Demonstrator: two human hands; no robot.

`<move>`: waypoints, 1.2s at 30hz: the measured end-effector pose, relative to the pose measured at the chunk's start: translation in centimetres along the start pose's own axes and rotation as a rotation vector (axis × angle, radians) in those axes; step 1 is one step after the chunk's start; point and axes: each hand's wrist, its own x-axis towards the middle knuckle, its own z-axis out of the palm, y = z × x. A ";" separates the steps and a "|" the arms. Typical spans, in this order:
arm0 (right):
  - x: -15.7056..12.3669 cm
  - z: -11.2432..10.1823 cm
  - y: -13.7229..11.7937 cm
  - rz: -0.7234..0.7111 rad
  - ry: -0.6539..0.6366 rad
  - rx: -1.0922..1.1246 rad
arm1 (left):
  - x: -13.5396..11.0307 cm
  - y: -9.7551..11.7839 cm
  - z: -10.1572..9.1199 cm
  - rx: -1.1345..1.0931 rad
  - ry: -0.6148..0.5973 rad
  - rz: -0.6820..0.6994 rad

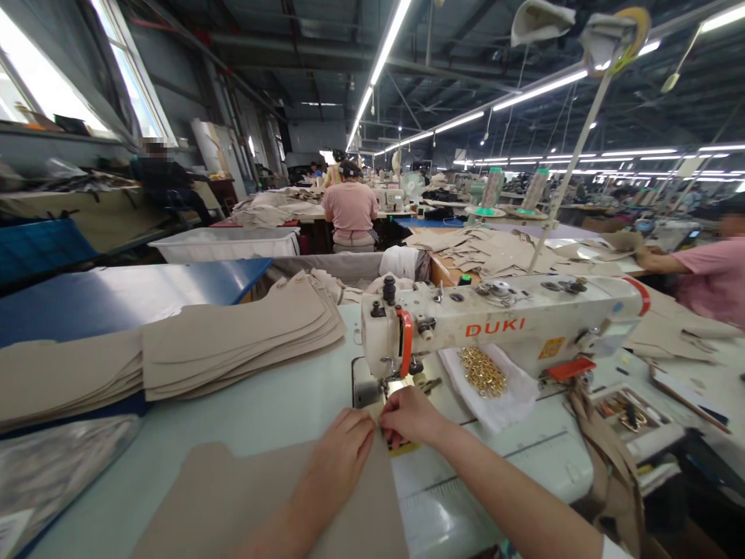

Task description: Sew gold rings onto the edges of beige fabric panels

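Note:
A large beige fabric panel (244, 497) lies flat on the pale table in front of the sewing machine (506, 314). My left hand (341, 446) rests over the panel's far corner, its fingers bent together on the edge. Touching it on the right, my right hand (412, 418) is closed in a pinch just in front of the presser foot area. What the right fingers hold is hidden behind them. The machine's needle (386, 380) area is partly covered by my right hand.
Stacked beige panels (244, 334) lie at the left. Under the machine arm sits a white bag of gold metal rings (483, 371). At right are beige strips (608, 450) and a parts tray (634, 419). A person in pink (351, 203) sits ahead; another person's arm (663, 261) reaches in at right.

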 end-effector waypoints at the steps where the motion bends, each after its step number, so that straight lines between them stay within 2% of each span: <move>1: -0.1 0.0 -0.1 0.002 -0.004 -0.005 | 0.1 0.0 0.1 -0.001 0.001 0.002; 8: -0.2 0.0 -0.5 -0.001 -0.008 -0.056 | 0.7 0.6 0.5 0.014 0.014 -0.033; 14: 0.1 0.0 0.1 -0.061 0.019 -0.178 | 0.7 0.4 0.8 0.048 0.031 0.011; 16: -0.1 -0.1 0.5 -0.135 0.065 -0.258 | 0.6 0.2 1.0 0.052 0.044 0.025; 19: -0.9 -0.6 1.5 -0.323 0.161 -0.399 | 0.4 -0.1 1.2 0.050 0.045 0.026; 22: -1.9 -1.1 2.7 -0.527 0.167 -0.531 | 0.3 -0.3 1.4 0.044 0.045 0.028; 24: -2.3 -1.2 3.4 -0.683 0.179 -0.688 | 0.3 -0.3 1.5 0.040 0.047 0.028; 27: -2.2 -1.2 4.2 -0.870 0.261 -0.928 | 0.4 -0.3 1.5 0.040 0.045 0.027; 30: -1.9 -1.0 4.5 -0.931 0.305 -0.996 | 0.4 -0.3 1.4 0.041 0.055 0.042; 36: -1.8 -0.8 4.7 -0.967 0.313 -1.046 | 0.6 -0.1 1.3 0.060 0.076 0.076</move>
